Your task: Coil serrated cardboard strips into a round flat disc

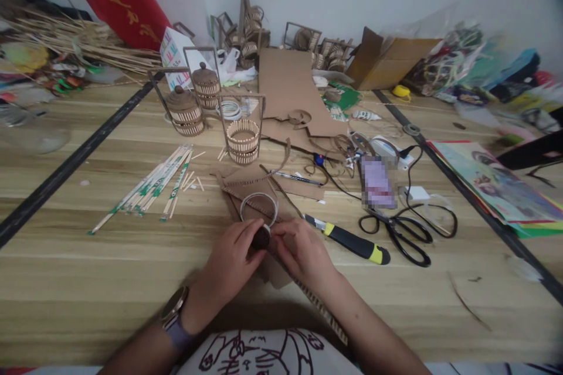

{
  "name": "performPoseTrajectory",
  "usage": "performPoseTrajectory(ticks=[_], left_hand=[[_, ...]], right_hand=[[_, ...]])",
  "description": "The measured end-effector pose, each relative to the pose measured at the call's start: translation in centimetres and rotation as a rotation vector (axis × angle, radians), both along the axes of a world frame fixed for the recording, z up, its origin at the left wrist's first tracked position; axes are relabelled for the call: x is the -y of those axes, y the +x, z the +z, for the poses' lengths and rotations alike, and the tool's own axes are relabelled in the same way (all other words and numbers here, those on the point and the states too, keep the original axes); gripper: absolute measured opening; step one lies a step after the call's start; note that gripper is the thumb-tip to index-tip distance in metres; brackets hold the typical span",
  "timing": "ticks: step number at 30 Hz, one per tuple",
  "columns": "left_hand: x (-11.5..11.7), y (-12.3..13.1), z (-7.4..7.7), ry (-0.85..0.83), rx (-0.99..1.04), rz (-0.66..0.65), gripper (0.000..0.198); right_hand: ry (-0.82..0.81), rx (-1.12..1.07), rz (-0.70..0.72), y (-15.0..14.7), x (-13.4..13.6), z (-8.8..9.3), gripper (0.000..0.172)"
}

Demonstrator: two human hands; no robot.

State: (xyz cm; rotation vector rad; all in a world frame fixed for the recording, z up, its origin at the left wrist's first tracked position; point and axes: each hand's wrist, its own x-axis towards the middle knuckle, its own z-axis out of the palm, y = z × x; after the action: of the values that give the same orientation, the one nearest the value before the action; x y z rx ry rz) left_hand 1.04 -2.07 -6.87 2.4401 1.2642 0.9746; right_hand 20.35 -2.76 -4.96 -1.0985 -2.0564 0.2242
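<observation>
My left hand [231,255] is closed around a small, dark, round cardboard coil [261,238], its thumb and fingers on either side. Pinched in my right hand [305,249] is a long strip of corrugated cardboard [323,310], which trails under my right forearm toward the table's front edge. The strip seems to run to the coil, though my fingers hide the join. Just beyond my fingertips a pale ring [259,194] lies over brown cardboard pieces [240,181]. A yellow-and-black utility knife [356,243] rests to the right of my right hand.
Black-handled scissors [407,234], a phone [378,181] and a cable lie right. Wrapped chopsticks [158,181] lie left. Behind them stand an open small bucket [243,140] and two lidded ones [185,111]. A large cardboard sheet [284,82] and an open box [391,61] are farther back.
</observation>
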Motion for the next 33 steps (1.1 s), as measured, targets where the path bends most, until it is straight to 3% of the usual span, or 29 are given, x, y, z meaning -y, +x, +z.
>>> performPoseTrajectory(ticks=[14,22,27,33], left_hand=[[0.4,0.3,-0.3,-0.041,0.01,-0.007,0.046],[0.5,0.3,0.6,-0.093,0.038,-0.027,0.046],[0.5,0.5,0.8,-0.122,0.08,-0.042,0.047],[0.7,0.4,1.4,-0.148,0.081,-0.123,0.052]], right_hand=[[0.14,0.054,-0.026,-0.5,-0.2,-0.1,0.016],[-0.105,-0.084,-0.102,0.0,0.1,-0.1,0.014],[-0.307,-0.312,-0.102,-0.5,0.1,-0.4,0.014],[-0.341,-0.438,-0.185,-0.6,-0.3,-0.4,0.012]])
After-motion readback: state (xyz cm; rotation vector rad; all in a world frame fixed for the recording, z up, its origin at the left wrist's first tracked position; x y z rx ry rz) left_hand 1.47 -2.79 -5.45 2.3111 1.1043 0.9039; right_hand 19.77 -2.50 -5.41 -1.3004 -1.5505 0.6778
